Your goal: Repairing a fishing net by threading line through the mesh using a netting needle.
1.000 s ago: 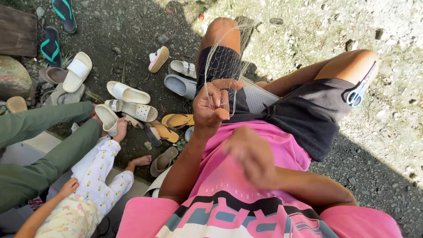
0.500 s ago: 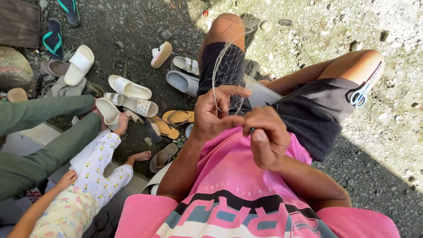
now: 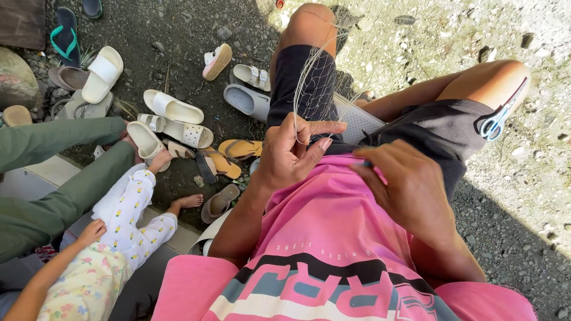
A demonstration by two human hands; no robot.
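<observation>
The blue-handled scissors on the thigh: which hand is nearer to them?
Right. The right hand lies over the lap, on the side of the scissors but apart from them; the left hand holds the fine net farther away.

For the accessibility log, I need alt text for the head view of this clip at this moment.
A seated person's left hand pinches fine, pale netting that stretches toward the raised left knee, while the right hand works close beside it over a pink shirt. Blue-handled scissors rest on the right thigh; scattered sandals lie on dark gravel at left.
</observation>
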